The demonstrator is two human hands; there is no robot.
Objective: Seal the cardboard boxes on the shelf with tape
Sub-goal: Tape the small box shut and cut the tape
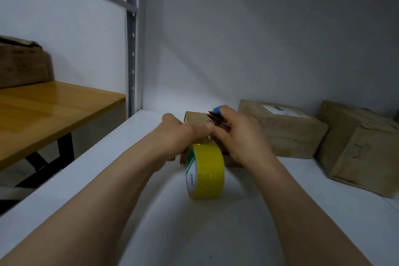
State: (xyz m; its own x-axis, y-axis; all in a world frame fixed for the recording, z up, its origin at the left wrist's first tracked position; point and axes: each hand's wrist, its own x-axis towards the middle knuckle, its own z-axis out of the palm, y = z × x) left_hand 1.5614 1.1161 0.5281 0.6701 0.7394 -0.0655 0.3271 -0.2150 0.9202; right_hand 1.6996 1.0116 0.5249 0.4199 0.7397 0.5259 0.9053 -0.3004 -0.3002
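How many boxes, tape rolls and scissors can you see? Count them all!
Cardboard boxes: 4 (small box, labelled box, right box, far-left box)
Yellow tape roll: 1
Blue-handled scissors: 1
Total: 6

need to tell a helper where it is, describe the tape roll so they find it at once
Start at the white shelf, where cardboard boxes line the back wall. Go to the small box farthest left; right in front of it is the tape roll. It is the only bright yellow thing there, upright on its edge, with a green-and-white inner rim.
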